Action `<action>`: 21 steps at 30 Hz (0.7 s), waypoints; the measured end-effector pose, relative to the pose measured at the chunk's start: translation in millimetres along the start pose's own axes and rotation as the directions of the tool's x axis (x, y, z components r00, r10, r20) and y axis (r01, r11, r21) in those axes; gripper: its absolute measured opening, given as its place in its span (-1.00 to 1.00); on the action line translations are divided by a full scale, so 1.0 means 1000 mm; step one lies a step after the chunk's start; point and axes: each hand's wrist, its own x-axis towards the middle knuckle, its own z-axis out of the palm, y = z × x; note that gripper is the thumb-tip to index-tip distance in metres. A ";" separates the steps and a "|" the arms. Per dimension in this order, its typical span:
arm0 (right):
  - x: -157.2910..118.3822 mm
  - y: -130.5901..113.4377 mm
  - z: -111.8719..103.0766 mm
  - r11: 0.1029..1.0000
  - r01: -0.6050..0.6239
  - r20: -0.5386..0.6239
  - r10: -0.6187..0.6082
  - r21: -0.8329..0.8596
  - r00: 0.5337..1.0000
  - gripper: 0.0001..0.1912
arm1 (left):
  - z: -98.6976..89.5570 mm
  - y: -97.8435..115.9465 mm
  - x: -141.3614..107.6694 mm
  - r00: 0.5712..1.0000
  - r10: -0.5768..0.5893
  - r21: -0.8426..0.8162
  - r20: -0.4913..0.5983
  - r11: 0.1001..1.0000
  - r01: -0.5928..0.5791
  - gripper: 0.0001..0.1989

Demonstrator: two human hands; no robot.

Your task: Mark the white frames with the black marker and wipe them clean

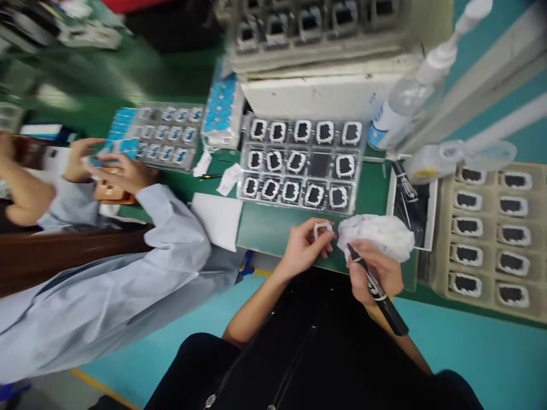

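My left hand [305, 247] pinches a small white frame [323, 229] between thumb and fingers, at the table's front edge. In my right hand [376, 270] is a black marker [380, 293], its dark tip pointing up and left. A crumpled white cloth [376, 233] lies just behind my right hand and partly touches it. Beyond my hands sits a clear tray [243, 171] holding rows of white frames with dark centres; one compartment in its middle row, fourth from the left, has no white frame.
On the right are a beige tray [489, 228] of frames, a small white box [432, 219] and a pump bottle [397, 114]. Stacked trays [316, 57] stand behind. At left, a person's grey sleeve [171, 245] reaches beside white paper [217, 219] toward another tray [188, 162].
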 end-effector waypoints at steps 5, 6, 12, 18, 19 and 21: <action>0.024 -0.015 0.024 1.000 0.010 -0.012 -0.010 0.022 1.000 -0.81 | -0.004 0.009 -0.002 0.999 -0.052 0.020 0.011 0.998 0.052 -0.49; 0.028 -0.016 0.027 1.000 -0.015 0.000 0.015 0.022 1.000 -0.82 | -0.005 0.009 -0.003 0.999 -0.051 0.019 0.014 0.999 0.050 -0.51; 0.033 -0.017 0.032 0.994 -0.101 0.059 0.098 0.037 0.993 -0.77 | -0.007 0.014 -0.004 0.999 -0.038 0.109 -0.009 0.993 0.039 -0.56; 0.031 -0.012 0.033 0.997 -0.069 0.138 0.074 -0.046 0.988 -0.83 | -0.004 0.019 -0.005 0.997 0.023 0.184 -0.068 0.983 -0.010 -0.59; 0.031 -0.010 0.034 0.996 -0.055 0.127 0.065 -0.077 0.990 -0.82 | -0.004 0.019 -0.005 0.997 0.039 0.205 -0.067 0.978 -0.025 -0.59; 0.030 -0.009 0.036 0.993 -0.040 0.109 0.052 -0.111 0.993 -0.80 | -0.004 0.018 -0.006 0.996 0.070 0.239 -0.063 0.970 -0.052 -0.62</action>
